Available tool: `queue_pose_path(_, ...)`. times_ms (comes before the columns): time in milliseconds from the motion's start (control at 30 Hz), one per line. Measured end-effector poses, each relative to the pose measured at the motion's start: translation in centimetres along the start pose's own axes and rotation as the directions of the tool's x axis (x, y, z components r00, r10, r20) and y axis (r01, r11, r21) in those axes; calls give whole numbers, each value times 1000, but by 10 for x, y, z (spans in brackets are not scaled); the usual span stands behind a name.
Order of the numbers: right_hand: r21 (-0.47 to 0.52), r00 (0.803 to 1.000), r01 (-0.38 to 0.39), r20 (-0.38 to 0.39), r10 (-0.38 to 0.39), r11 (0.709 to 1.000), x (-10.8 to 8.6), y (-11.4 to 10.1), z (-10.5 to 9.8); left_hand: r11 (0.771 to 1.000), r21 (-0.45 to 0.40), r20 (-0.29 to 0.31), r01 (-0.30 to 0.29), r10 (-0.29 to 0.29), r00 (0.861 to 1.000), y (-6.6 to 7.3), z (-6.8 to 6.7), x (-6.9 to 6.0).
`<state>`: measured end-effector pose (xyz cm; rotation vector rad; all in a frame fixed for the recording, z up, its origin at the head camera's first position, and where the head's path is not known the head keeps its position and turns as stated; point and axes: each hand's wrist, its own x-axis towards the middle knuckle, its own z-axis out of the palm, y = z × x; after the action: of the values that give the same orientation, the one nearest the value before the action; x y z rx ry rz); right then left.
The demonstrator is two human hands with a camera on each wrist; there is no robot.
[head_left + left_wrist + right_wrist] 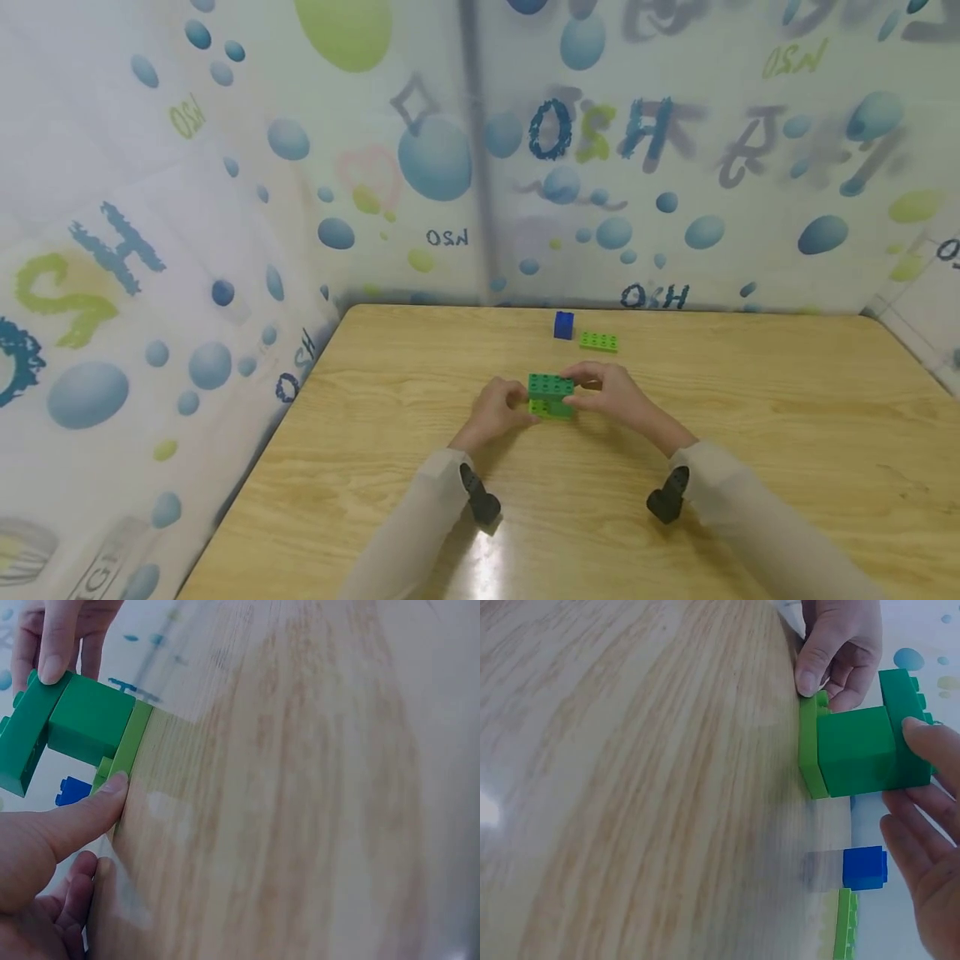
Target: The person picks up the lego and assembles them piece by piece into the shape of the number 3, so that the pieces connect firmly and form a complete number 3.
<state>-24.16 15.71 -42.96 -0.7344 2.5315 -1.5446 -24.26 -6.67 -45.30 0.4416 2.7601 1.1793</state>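
A small stack of toy building bricks stands on the table between the two hands. At its bottom lies a light green flat brick (537, 408); my left hand (497, 410) pinches its left end, thumb in front. A tall green block (856, 752) sits on the right part of that flat brick. Across the top is a green flat brick (551, 384), overhanging to the left and slightly tilted in the left wrist view. My right hand (617, 395) grips its right end between thumb and fingers. Whether the top brick is fully seated on the block, I cannot tell.
Beyond the hands, a blue block (564, 326) stands near the table's far edge. Beside it lies another light green flat brick (598, 342), studs up. The wooden table (750, 400) meets a patterned curtain (360, 250) at the back and left.
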Motion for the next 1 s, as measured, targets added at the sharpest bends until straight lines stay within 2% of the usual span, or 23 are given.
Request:
queue_pose_path(233,-13,1000,-16,26,17,1000,0,-1,-3,1000,11,18,-3,3,1000,-1,2,3)
queue_pose_path(367,-11,999,-4,47,5,1000,0,-3,-6,1000,15,7,-7,7,1000,-1,1,3)
queue_pose_path(500,-1,998,11,64,-11,1000,1,-3,-10,1000,13,4,-2,2,1000,-1,0,3)
queue_pose_path(633,35,997,-5,71,3,999,5,0,-16,1000,9,3,2,-2,1000,-2,0,2)
queue_pose_path(833,18,997,-50,52,49,999,18,5,-32,1000,9,1,4,-4,1000,-3,0,0)
queue_pose_path(1000,-7,995,-100,-8,100,995,36,12,-43,1000,-4,-6,-6,6,1000,-3,-1,-2)
